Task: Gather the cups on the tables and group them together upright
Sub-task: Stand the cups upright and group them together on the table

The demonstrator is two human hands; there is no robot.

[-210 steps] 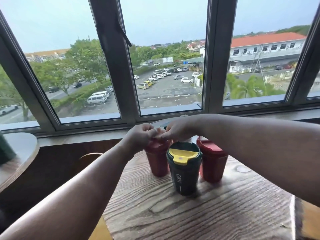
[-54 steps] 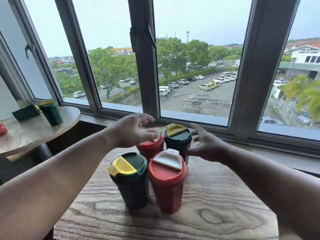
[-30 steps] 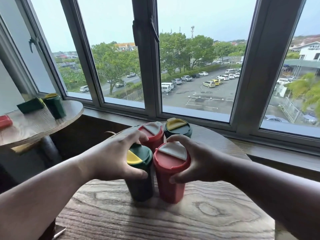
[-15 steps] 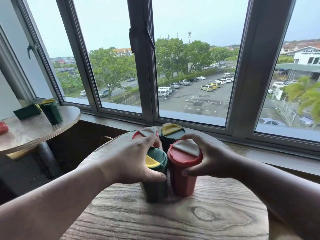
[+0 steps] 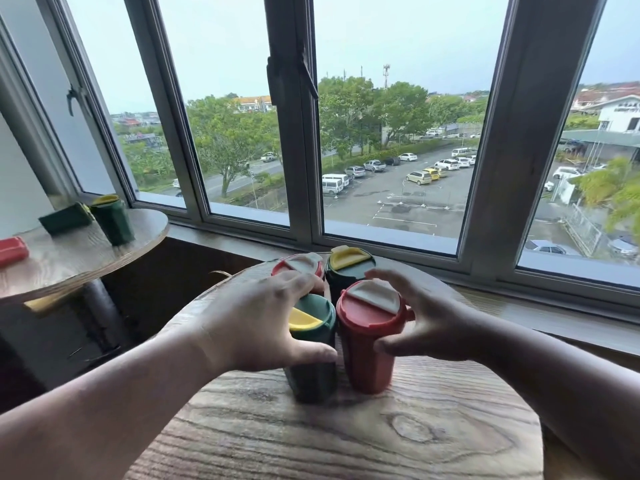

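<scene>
Four lidded cups stand upright in a tight cluster on the near round wooden table [image 5: 346,438]. My left hand [image 5: 252,323] grips the front green cup with a yellow lid [image 5: 313,379], thumb across its front. My right hand [image 5: 436,323] curls round the front red cup with a white lid [image 5: 367,341], thumb on its side and fingers behind the rim. Just behind stand a second red cup [image 5: 301,265] and a second green cup [image 5: 349,263]. On the left table [image 5: 69,258] are an upright green cup [image 5: 112,220], a green cup lying down [image 5: 65,219] and a red cup lying down [image 5: 12,250].
A wide window with grey frames [image 5: 294,133] runs behind both tables, above a sill. A dark gap separates the two tables. The near table's wood continues toward me in front of the cups.
My hands left the back pair, took the front green and red cups and slid them back against that pair. In the last half second my right fingers have loosened a little.
</scene>
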